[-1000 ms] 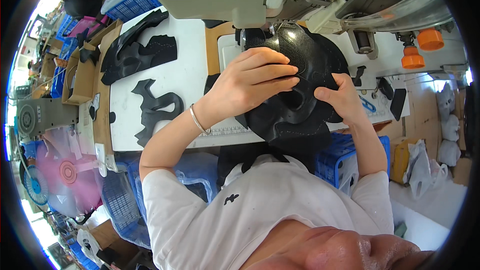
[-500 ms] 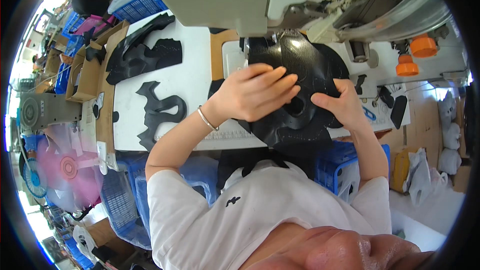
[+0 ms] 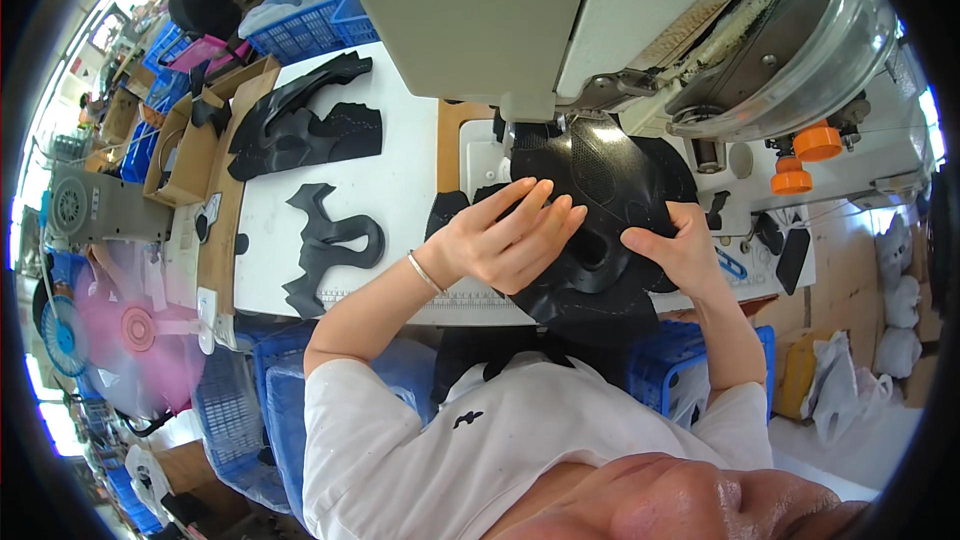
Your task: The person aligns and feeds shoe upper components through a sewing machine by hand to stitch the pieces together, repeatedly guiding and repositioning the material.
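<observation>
Right hand [image 3: 688,252] gripping black panel [image 3: 622,202]; left hand [image 3: 505,245] half-curled over it, hold unclear.

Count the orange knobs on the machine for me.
2: the upper knob is just below the clear curved cover, on the picture's right; the lower knob is beneath it, slightly left. More could be hidden behind the machine.

A white tabletop [image 3: 408,190] spans the middle, blue plastic baskets [image 3: 300,38] beyond it at eleven o'clock. A pink fan [image 3: 140,330] stands towards nine, white glare [image 3: 57,420] at eight. Tan surfacing [image 3: 840,275] shows at three, pale floor [image 3: 840,450] at four.
</observation>
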Demonstrator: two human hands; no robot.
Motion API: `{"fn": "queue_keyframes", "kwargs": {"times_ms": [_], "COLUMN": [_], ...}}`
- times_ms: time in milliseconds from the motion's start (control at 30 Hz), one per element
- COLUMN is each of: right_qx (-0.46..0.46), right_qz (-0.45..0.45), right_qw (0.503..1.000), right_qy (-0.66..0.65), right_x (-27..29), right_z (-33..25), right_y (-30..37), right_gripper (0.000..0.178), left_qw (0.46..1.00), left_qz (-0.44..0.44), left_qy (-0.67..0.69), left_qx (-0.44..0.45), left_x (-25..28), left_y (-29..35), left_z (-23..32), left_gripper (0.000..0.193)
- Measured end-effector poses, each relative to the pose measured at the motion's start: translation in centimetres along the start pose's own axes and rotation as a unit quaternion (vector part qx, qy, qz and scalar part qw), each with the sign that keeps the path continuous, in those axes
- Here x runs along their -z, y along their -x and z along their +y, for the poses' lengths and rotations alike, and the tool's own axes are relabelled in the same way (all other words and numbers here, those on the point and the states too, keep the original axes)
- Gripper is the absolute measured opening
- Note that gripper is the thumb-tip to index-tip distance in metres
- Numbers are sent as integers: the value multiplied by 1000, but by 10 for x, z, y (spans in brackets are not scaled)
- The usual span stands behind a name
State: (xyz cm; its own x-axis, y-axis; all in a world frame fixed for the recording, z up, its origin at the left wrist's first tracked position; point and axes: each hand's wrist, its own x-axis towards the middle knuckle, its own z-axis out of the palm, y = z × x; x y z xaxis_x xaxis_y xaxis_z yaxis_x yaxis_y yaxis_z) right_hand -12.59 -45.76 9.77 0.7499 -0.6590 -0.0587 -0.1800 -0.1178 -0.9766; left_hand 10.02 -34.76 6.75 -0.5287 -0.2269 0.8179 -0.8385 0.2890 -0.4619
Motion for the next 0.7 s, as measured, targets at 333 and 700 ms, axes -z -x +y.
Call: {"fn": "queue_keyframes", "kwargs": {"times_ms": [333,700], "right_qx": [-2,6], "right_qz": [-9,-3], "right_qw": [1000,1000], "right_qy": [-24,12], "right_x": [8,13], "right_z": [-7,-2], "right_y": [-13,-24], "right_gripper": [20,21], "left_qw": [1000,999], "left_qz": [-14,-16], "left_qy": [-23,-30], "left_qx": [2,8], "left_x": [-4,-12], "left_y": [-8,-7], "left_z": [-4,-18], "left_gripper": [12,17]}}
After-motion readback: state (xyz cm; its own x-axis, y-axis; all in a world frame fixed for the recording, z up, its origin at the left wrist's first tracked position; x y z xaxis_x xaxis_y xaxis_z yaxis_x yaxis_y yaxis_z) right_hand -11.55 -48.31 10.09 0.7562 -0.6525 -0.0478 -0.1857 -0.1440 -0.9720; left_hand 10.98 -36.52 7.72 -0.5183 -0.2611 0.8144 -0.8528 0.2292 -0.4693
